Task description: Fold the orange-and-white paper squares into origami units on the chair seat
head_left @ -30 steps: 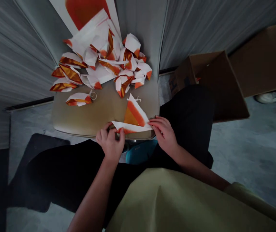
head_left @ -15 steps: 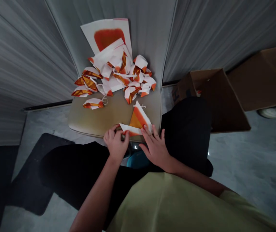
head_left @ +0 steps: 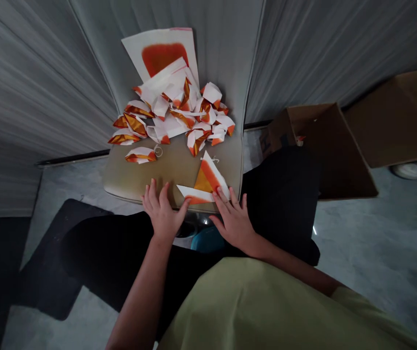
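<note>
A partly folded sheet of white paper (head_left: 205,182) with an orange and gold patch lies at the front edge of the chair seat (head_left: 124,181). My right hand (head_left: 234,218) rests its spread fingertips on the paper's right corner. To the left, my left hand (head_left: 163,210) has its fingers apart, its thumb close to the paper's lower left edge; whether it touches is unclear. Beyond the hands lies a heap of folded paper ingots (head_left: 182,116) in white, orange and gold. One single paper ingot (head_left: 140,155) sits in front of the heap.
Flat unfolded sheets (head_left: 135,46) lean against the chair back under the heap. An open cardboard box (head_left: 339,155) stands on the floor at the right, with another cardboard box (head_left: 387,116) behind it. Grey curtains (head_left: 40,87) hang around the chair. A dark mat (head_left: 58,257) lies at the left.
My left hand has let go of the paper's left corner, moved left and spread its fingers. My right hand stays on the right corner.
</note>
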